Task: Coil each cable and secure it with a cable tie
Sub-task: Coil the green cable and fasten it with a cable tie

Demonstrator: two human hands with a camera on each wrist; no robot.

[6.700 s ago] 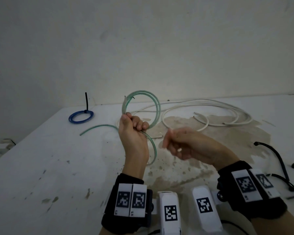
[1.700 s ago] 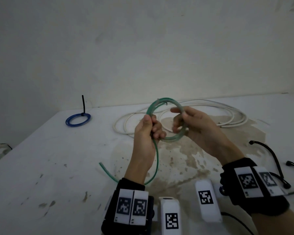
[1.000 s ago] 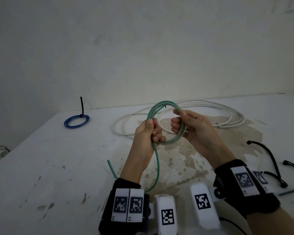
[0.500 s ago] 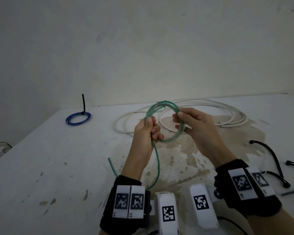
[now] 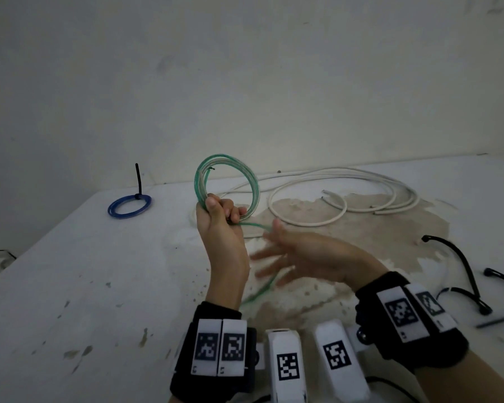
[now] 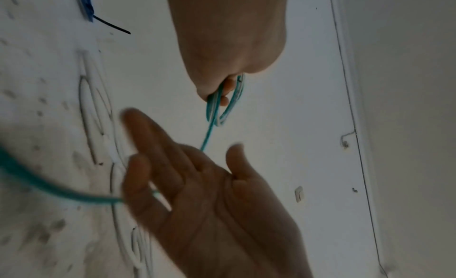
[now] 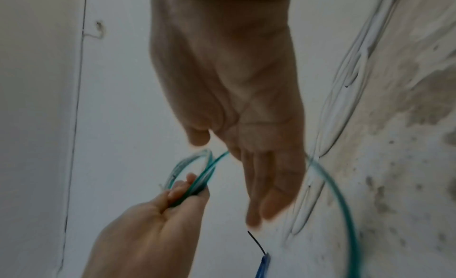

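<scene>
My left hand (image 5: 223, 213) grips the bottom of a small green cable coil (image 5: 227, 175) and holds it upright above the table. In the left wrist view the coil (image 6: 223, 108) sticks out past the curled fingers. The green loose tail (image 5: 261, 290) leaves that fist and drops toward the table, passing behind my right hand (image 5: 277, 257). That hand is blurred, below and right of the coil, with straight spread fingers (image 6: 150, 141) that hold nothing. In the right wrist view the tail (image 7: 341, 202) curves out from behind the flat right hand (image 7: 246, 145).
A blue coil (image 5: 129, 205) with a black tie standing up lies at the far left. A long white cable (image 5: 341, 196) sprawls in loose loops at the back. Black cable ties (image 5: 463, 271) lie at the right. The white table (image 5: 70, 286) is stained.
My right hand has let go of the coil's right side and dropped down to the tail, fingers now straight. My left hand has raised the coil and turned it upright.
</scene>
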